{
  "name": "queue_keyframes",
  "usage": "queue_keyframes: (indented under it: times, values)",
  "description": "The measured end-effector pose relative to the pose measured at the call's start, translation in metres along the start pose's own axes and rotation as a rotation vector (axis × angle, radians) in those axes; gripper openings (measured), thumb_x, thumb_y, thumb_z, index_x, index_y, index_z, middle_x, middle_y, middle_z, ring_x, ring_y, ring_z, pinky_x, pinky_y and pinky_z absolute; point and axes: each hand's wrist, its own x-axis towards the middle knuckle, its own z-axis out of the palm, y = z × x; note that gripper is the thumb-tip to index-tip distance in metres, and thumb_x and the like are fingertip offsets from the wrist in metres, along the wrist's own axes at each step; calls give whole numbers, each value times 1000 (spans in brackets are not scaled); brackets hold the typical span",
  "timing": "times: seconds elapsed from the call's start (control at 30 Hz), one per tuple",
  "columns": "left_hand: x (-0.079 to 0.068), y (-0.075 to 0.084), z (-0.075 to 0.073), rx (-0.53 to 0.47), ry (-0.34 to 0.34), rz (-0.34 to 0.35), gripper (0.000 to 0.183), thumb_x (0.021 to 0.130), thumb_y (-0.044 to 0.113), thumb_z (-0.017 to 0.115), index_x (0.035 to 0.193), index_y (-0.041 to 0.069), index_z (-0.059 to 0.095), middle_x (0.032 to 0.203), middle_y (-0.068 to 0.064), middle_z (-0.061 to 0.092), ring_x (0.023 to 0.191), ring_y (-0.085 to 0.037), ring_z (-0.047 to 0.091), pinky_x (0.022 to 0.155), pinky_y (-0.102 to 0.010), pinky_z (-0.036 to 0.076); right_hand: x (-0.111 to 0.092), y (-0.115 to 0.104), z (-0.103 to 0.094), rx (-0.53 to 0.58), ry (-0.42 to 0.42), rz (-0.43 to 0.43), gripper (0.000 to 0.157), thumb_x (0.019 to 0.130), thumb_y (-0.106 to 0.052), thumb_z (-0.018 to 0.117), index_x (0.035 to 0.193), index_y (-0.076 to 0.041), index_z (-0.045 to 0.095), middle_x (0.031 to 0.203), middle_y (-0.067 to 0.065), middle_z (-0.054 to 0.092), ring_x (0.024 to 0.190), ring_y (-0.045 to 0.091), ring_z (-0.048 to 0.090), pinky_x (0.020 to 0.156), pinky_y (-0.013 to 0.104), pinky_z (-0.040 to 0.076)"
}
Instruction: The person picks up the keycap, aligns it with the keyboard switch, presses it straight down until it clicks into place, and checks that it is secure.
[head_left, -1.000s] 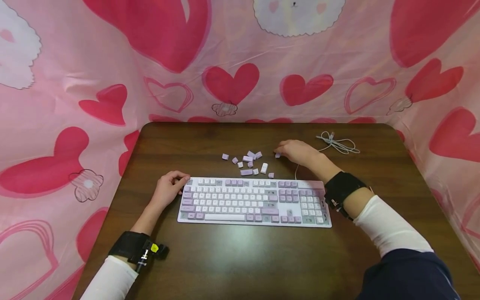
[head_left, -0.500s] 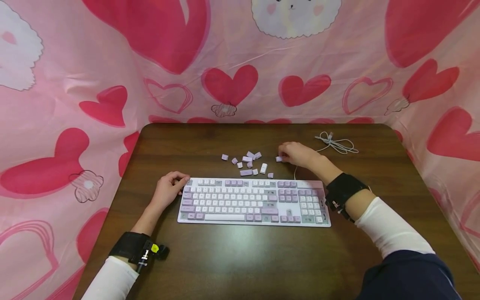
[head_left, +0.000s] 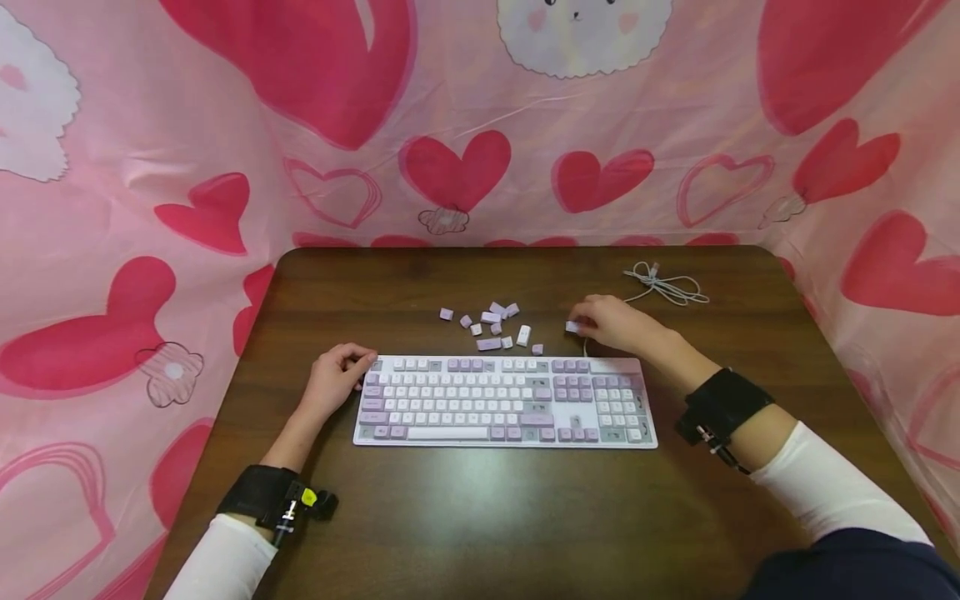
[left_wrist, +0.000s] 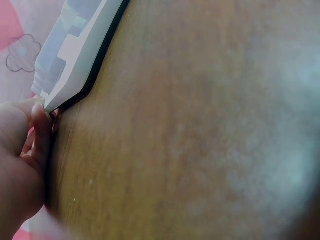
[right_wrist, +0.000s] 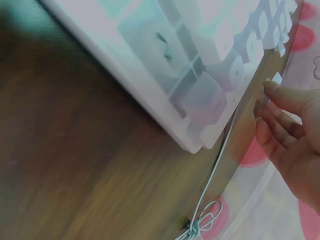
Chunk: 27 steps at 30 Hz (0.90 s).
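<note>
A white and lilac keyboard (head_left: pixel 457 402) lies on the brown table. At its back left corner my left hand (head_left: pixel 335 372) grips the edge; in the left wrist view, the fingertips (left_wrist: pixel 41 111) close on that corner. Behind the keyboard's right part, my right hand (head_left: pixel 617 323) pinches a pale lilac keycap (head_left: pixel 572 327) between thumb and fingers. The right wrist view shows this hand (right_wrist: pixel 295 135) just past the keyboard's back edge, the keycap partly hidden by the fingers. Several loose keycaps (head_left: pixel 489 344), lilac and white, are scattered behind the keyboard's middle.
A pale cable (head_left: pixel 671 288), tied in a bundle, lies at the back right and runs to the keyboard's back edge. A pink curtain (head_left: pixel 337 200) with red hearts rises behind the table (head_left: pixel 480 517) and along both sides.
My right hand has moved a little right and toward the keyboard, carrying the keycap with it. The left hand stays on the keyboard's corner.
</note>
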Motion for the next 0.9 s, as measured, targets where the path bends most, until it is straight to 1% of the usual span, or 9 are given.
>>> queue_keyframes:
  times: [0.17, 0.23, 0.33, 0.43, 0.5, 0.67, 0.8, 0.9]
  values:
    - [0, 2, -3, 9, -2, -12, 25, 102, 21, 70, 116, 1, 74, 105, -16, 61, 66, -17, 59, 58, -22, 51, -20, -7, -4, -23, 30, 31, 14, 91, -2, 77, 104, -1, 74, 92, 11, 67, 82, 25, 63, 77, 46, 55]
    - [0, 3, -3, 13, -3, -18, 25, 102, 21, 70, 116, 1, 74, 104, -16, 61, 66, -17, 60, 58, -22, 51, -28, -10, -6, -19, 33, 44, 14, 90, -1, 77, 104, 0, 73, 94, 11, 68, 83, 25, 64, 77, 46, 55]
    - [-1, 3, -3, 13, -8, -22, 25, 102, 22, 70, 116, 1, 74, 104, -16, 61, 67, -18, 60, 58, -23, 51, -39, -15, -9, -3, 31, 66, 15, 90, 0, 76, 105, 1, 73, 96, 13, 69, 86, 27, 64, 80, 48, 55]
    - [-2, 2, -3, 14, -14, -25, 25, 102, 22, 70, 116, 2, 74, 104, -15, 61, 68, -20, 60, 59, -23, 51, -50, -19, -12, 6, 24, 83, 14, 91, -1, 76, 104, 2, 72, 97, 13, 70, 87, 25, 65, 80, 47, 56]
    - [-2, 1, -3, 16, -16, -24, 26, 102, 22, 70, 117, 2, 74, 104, -15, 61, 68, -20, 60, 59, -23, 51, -57, -21, -14, 13, 16, 95, 14, 91, -2, 77, 104, 0, 72, 96, 10, 69, 85, 23, 63, 77, 45, 55]
    - [-2, 1, -4, 20, -11, -18, 26, 102, 22, 70, 117, 1, 74, 104, -16, 61, 68, -19, 60, 59, -23, 51, -73, -24, -19, 11, -19, 104, 15, 90, -8, 80, 103, -7, 73, 91, 1, 64, 81, 15, 56, 74, 39, 51]
    - [-2, 2, -4, 21, -11, -10, 26, 102, 22, 70, 117, 1, 74, 104, -16, 61, 68, -18, 60, 59, -22, 51, -85, -25, -22, 2, -58, 134, 17, 92, -16, 80, 108, -15, 71, 81, -7, 60, 71, 11, 52, 64, 34, 45]
    - [-2, 2, -3, 18, -13, -9, 25, 102, 22, 70, 116, 1, 74, 104, -16, 61, 68, -19, 60, 59, -22, 51, -94, -23, -24, 3, -79, 160, 20, 93, -19, 79, 110, -17, 69, 72, -10, 58, 63, 9, 48, 58, 32, 40]
